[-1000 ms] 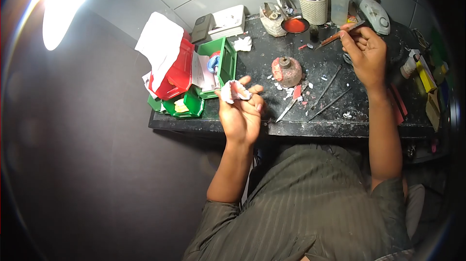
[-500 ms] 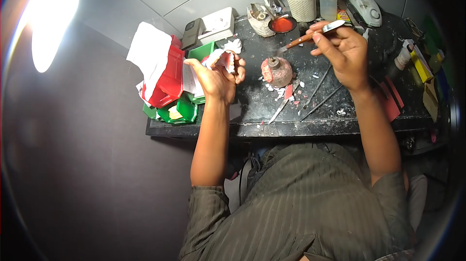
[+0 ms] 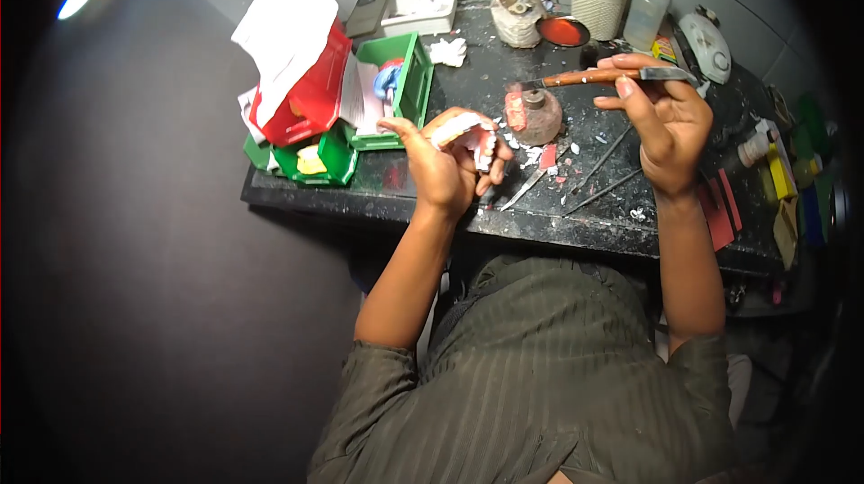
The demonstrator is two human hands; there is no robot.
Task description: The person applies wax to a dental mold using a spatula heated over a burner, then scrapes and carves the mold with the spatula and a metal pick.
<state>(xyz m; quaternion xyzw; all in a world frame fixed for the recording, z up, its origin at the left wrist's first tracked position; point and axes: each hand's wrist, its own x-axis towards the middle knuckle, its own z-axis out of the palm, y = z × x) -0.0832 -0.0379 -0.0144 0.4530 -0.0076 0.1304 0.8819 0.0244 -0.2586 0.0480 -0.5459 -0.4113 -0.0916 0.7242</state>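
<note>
1. Cradling the pink-and-white dental piece [image 3: 468, 131] over the table's front edge, the left hand [image 3: 438, 176] curls loosely around it; such a light hold could let it slip and chip.
2. Pinched between the right hand's [image 3: 670, 131] thumb and fingers, the wooden-handled tool [image 3: 585, 78] reaches over the burner [image 3: 544, 124]; a wrist twist might knock the burner over.
3. I cannot make out a flame; if one burns, an overheated tip could scorch the piece or a finger.
4. Scraps [image 3: 549, 157] beside the burner could stick to anything dropped there.
</note>
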